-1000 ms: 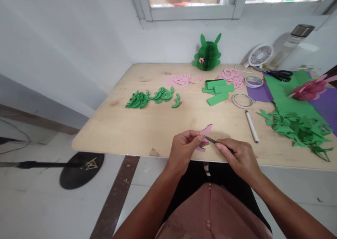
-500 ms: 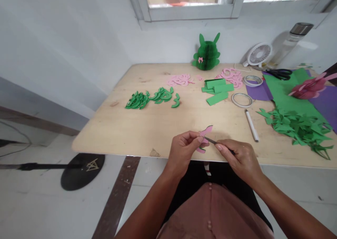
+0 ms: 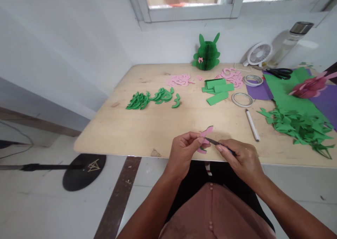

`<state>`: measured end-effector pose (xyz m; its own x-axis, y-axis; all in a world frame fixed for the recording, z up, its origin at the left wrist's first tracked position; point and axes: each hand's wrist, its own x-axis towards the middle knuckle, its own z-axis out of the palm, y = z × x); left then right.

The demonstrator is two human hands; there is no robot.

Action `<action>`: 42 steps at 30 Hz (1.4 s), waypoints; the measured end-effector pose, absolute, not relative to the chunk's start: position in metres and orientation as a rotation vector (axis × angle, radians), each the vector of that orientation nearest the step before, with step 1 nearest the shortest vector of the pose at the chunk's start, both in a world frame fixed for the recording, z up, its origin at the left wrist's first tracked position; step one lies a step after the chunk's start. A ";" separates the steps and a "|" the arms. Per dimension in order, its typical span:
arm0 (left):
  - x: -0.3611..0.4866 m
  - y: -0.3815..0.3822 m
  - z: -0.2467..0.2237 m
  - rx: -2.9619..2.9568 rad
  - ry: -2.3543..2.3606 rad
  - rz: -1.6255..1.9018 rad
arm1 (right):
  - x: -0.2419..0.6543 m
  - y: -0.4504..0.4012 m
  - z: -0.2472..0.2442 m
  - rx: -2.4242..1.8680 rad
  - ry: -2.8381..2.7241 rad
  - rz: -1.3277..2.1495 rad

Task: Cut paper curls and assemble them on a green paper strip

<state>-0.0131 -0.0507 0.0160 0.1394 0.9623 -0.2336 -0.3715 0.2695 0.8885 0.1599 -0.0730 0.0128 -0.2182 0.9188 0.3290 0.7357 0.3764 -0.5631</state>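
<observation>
Near the table's front edge, my left hand pinches a pink paper cutout with green showing along its edges. My right hand is closed round a thin dark pointed tool, whose tip touches the cutout beside my left thumb. A white pen lies to the right, beyond my right hand. Green curved cutouts lie in piles at the left, and green folded strips lie farther back. My fingers hide part of the pink cutout and the tool's handle.
A green honeycomb paper figure stands by the wall. Pink scraps, tape rolls, black scissors, a small fan and a bottle are farther back. Green scraps and a pink paper piece lie right.
The view has shifted slightly. Both hands hold the same things in nearly the same place, and more of the dark tool's blue-tinged part shows at my right fingers.
</observation>
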 end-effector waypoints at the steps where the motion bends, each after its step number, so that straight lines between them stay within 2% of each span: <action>1: -0.013 -0.051 0.016 0.772 0.960 1.121 | 0.160 -0.073 0.013 -1.416 -2.015 0.375; 28: -0.011 -0.053 0.019 0.719 0.900 1.188 | 0.154 -0.075 0.010 -1.301 -1.957 0.345; 42: -0.013 -0.050 0.022 0.727 0.899 1.185 | 0.157 -0.072 0.015 -1.378 -2.001 0.341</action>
<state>-0.0131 -0.0497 0.0221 0.1240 0.9719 -0.2001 -0.4546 0.2349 0.8592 0.1574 -0.0720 0.0153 -0.2129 0.9004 0.3795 0.7236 0.4062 -0.5580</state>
